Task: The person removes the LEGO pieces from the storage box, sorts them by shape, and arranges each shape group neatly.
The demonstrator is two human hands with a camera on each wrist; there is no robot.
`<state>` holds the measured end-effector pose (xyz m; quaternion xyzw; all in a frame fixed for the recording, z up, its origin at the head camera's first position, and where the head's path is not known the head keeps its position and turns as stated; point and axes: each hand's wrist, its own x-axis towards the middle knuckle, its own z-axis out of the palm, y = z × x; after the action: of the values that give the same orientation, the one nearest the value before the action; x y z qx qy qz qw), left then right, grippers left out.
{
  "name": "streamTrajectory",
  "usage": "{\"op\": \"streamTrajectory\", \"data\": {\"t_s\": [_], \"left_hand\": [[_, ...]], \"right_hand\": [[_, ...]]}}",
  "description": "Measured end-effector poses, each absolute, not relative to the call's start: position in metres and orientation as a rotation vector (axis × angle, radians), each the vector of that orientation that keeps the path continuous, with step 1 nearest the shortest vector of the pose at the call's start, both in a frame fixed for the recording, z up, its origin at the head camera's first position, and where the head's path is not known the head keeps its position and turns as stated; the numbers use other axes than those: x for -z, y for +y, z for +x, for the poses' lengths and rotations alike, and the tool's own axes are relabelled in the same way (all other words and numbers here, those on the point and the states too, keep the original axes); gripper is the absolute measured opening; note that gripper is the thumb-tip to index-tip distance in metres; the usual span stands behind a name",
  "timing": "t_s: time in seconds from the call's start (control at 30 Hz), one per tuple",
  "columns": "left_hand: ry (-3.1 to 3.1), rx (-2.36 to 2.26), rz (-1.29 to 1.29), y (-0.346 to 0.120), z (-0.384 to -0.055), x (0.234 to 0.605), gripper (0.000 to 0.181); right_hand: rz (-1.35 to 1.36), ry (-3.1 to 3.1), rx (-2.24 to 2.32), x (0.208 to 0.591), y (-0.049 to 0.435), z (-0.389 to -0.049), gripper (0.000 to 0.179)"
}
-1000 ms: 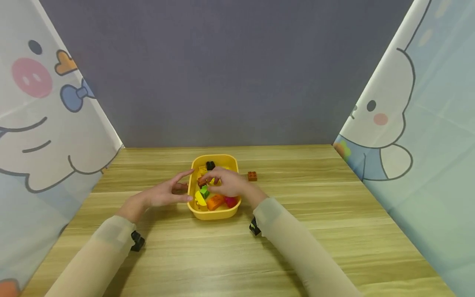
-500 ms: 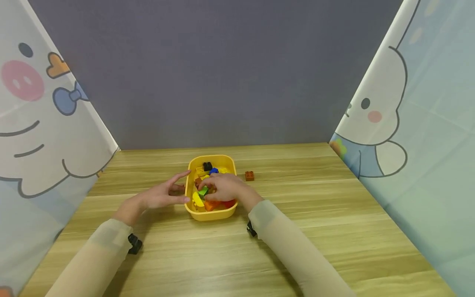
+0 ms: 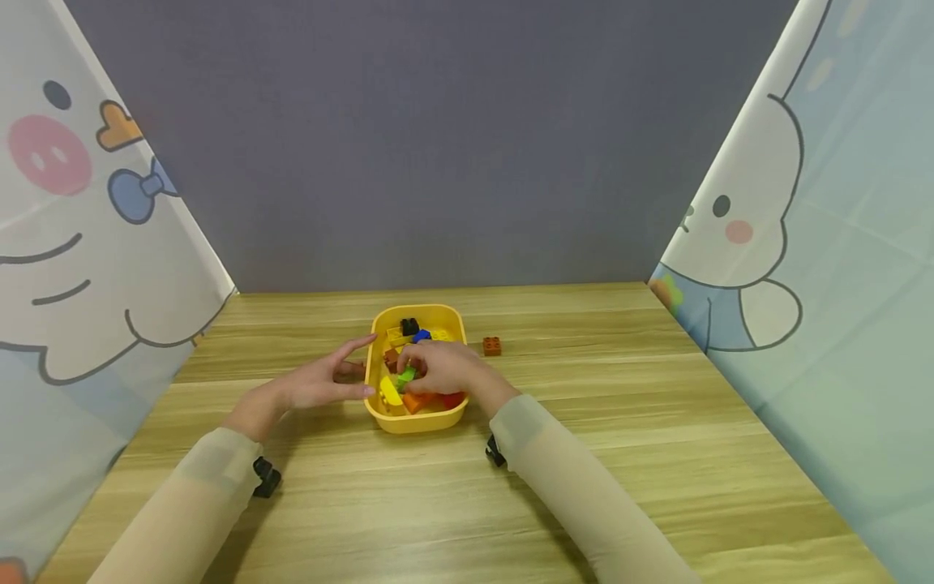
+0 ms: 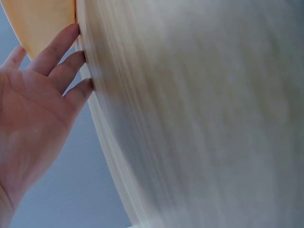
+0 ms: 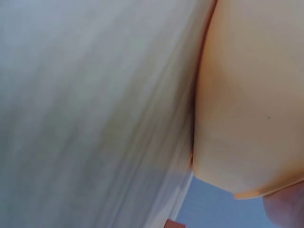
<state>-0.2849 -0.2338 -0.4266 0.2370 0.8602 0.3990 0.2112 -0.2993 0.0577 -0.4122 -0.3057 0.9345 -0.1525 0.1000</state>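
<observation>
A yellow plastic bin (image 3: 416, 425) full of building blocks stands on the table. Inside it, my right hand (image 3: 445, 369) pinches a green block (image 3: 406, 376) between thumb and fingers. My left hand (image 3: 321, 383) is spread at the bin's left side, index fingertip and thumb at the rim. In the left wrist view this hand (image 4: 38, 104) shows straight fingers, beside the bin's wall (image 4: 45, 19). Around the green block lie a yellow curved block (image 3: 391, 392), an orange block (image 3: 417, 403) and a brown block (image 3: 391, 359). The bin's wall (image 5: 251, 95) hides most of the right hand in the right wrist view.
One brown brick (image 3: 492, 346) lies on the wooden table (image 3: 584, 389) right of the bin. Black (image 3: 409, 326), blue (image 3: 422, 335) and yellow blocks sit at the bin's far end. A grey panel (image 3: 438, 146) stands behind, with printed cloth on both sides.
My right hand has lowered from over the brown block onto the green block, which has tilted and shifted slightly right. The left hand stays at the rim. The head view has shifted slightly.
</observation>
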Motion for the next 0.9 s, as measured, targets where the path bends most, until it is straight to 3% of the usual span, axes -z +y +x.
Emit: {"op": "streamTrajectory", "data": {"t_s": [0.17, 0.43, 0.9], "left_hand": [[2.369, -1.126, 0.677, -0.2327, -0.2857, 0.4266, 0.103], [2.386, -1.117, 0.664, -0.2331, -0.2852, 0.4265, 0.103], [2.394, -1.107, 0.653, -0.234, -0.2877, 0.4272, 0.102]], "right_hand": [[-0.871, 2.75, 0.555, 0.4117, 0.0594, -0.2985, 0.026], [-0.916, 2.771, 0.601, 0.4117, 0.0611, -0.299, 0.051], [-0.964, 2.702, 0.877, 0.4123, 0.065, -0.3005, 0.045]]}}
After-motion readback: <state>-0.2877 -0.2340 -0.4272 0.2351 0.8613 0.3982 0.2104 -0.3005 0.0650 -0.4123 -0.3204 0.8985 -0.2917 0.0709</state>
